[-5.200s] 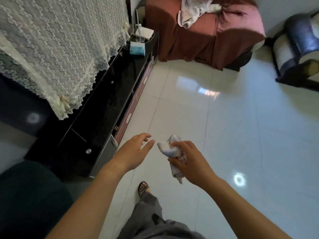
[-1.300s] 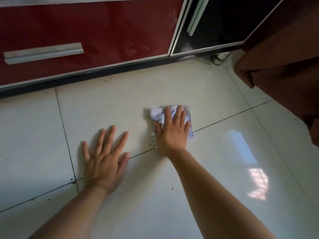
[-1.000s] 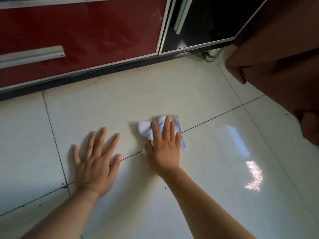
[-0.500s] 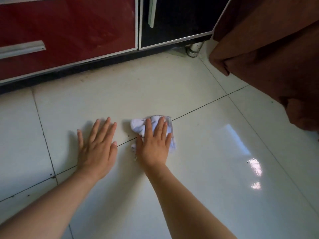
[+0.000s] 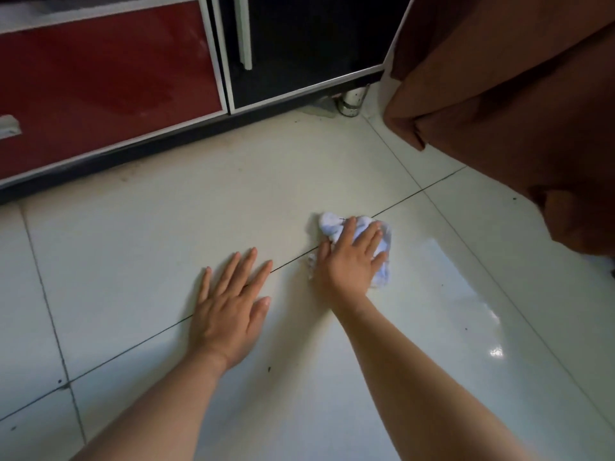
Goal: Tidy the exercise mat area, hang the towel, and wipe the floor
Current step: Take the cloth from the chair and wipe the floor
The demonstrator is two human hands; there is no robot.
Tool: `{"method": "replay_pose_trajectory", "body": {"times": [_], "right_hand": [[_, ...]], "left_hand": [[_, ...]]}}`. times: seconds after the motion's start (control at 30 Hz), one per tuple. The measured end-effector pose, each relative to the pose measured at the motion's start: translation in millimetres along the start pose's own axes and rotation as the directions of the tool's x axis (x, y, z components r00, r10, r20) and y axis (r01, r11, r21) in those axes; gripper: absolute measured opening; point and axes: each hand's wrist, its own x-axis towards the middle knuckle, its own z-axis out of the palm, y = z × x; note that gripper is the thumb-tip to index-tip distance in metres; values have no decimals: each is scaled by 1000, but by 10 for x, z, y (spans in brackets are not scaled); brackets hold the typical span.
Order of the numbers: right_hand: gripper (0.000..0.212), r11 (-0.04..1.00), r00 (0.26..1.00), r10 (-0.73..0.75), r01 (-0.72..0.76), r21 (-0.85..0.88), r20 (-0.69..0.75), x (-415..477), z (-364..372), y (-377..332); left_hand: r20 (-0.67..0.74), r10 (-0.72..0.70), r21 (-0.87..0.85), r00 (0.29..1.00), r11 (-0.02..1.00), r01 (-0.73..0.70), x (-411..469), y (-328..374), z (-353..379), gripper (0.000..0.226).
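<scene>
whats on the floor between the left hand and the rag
Head view: only bare floor tile crossed by a dark grout line separates left hand and rag.

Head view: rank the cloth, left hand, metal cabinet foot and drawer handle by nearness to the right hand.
1. cloth, under the right hand
2. left hand, just left
3. metal cabinet foot, straight ahead
4. drawer handle, far left

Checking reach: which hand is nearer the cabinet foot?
Right. The right hand, on the cloth, lies in front of the foot; the left hand lies flat on the floor, farther left.
</scene>
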Motion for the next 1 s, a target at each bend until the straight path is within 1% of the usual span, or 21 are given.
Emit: {"method": "replay_pose_trajectory", "body": {"times": [0.07,0.13,0.23,0.27,0.33,0.4,0.43,0.47,0.53,0.57,0.7,0.83,0.9,1.0], "right_hand": [[71,993,993,-119,119,-27,27,145,-44,36],[69,977,978,-206,208,-42,33,162,-59,79],[68,934,933,-355,356,-20,60,-161,-58,142],[67,919,916,-394,395,-5,82,-334,-33,159],[63,902,896,-431,431,22,109,-684,15,182],[59,905,899,-425,425,24,104,-957,57,195],[58,907,902,-419,420,17,98,-1062,74,193],[58,909,904,-416,417,8,97,-1153,88,184],[59,917,913,-397,399,1,98,-1297,103,151],[60,923,919,-382,384,-1,98,-1346,112,129],[65,947,947,-317,319,-31,54,-1423,154,16],[73,960,960,-277,279,-38,51,-1431,211,-120],[74,957,957,-286,288,-38,44,-1428,245,-232],[74,936,935,-349,351,-16,60,-1464,314,-525]], "left_hand": [[-13,9,-1,1000,1000,-9,7,-1,-11,54],[-40,10,-23,999,1000,-11,26,-7,-1,54],[-50,3,-56,999,998,-5,27,-4,4,56],[-56,-1,-83,998,997,-3,37,-3,1,57],[-63,-31,-208,998,978,17,54,-24,-16,60],[-66,-71,-360,995,932,43,28,-80,-95,63],[-71,-81,-387,994,921,47,-22,-127,-157,63],[-72,-74,-371,995,928,42,-113,-190,-225,62],[-74,-41,-279,996,960,19,-414,-344,-332,60],[-72,-49,-242,996,970,30,-599,-433,-371,60],[-32,-225,-153,974,964,218,-1345,-936,-444,60],[-27,-365,-87,931,928,361,-1855,-1440,-507,63],[-44,-435,-83,899,899,430,-2042,-1584,-515,64],[-66,-478,-66,876,878,474,-2284,-1670,-428,65]]}}
